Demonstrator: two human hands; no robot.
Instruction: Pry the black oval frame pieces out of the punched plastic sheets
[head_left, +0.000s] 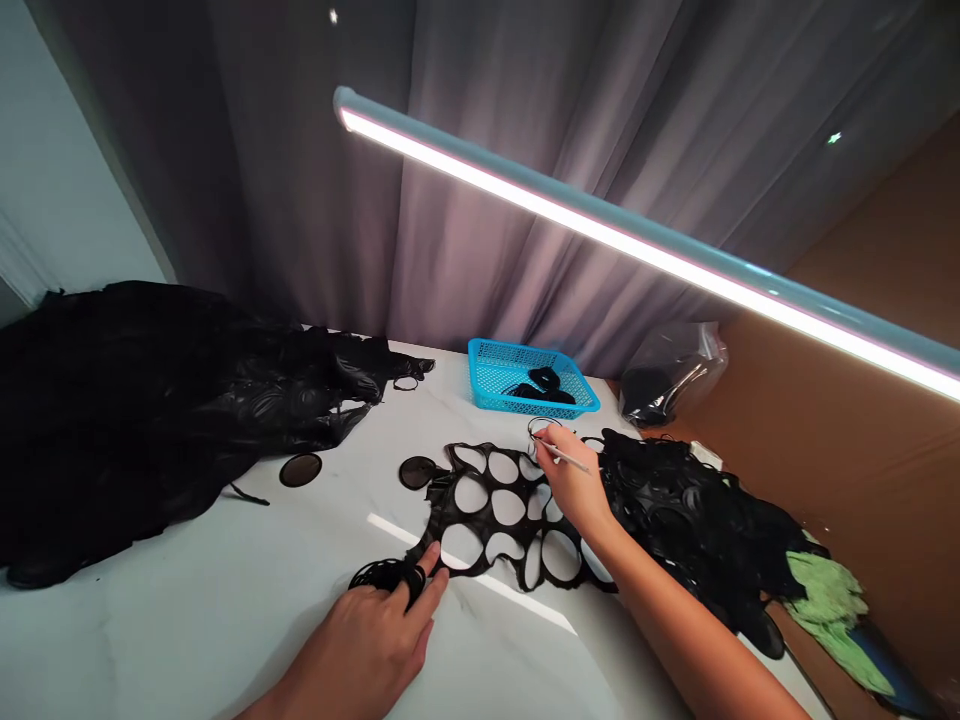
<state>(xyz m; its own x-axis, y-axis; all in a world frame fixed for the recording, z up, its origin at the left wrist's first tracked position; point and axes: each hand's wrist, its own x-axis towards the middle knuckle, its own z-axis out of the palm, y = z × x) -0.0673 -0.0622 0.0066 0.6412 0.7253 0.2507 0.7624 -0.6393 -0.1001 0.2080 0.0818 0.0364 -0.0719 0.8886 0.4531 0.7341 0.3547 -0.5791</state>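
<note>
A black sheet (480, 515) with rows of large round holes lies on the white table. My left hand (390, 625) rests at its near left corner, two fingers stretched out and pressing on the sheet. Thin black rings (381, 574) sit bunched at that hand, some looped around a finger. Over the sheet's far edge, my right hand (574, 480) is closed on a thin silvery tweezer-like tool (566, 458). A thin dark ring (544, 425) is at its fingertips; whether it is gripped I cannot tell. A dark round disc (417, 472) touches or adjoins the sheet's left side.
A blue basket (480, 395) holding black pieces stands at the back. Black sheets pile up on the left (187, 400) and right (690, 500). Another dark disc (301, 470) lies on the table (225, 600). A clear bag (667, 370) and green cloth (829, 600) are rightward. A lamp (600, 230) hangs above.
</note>
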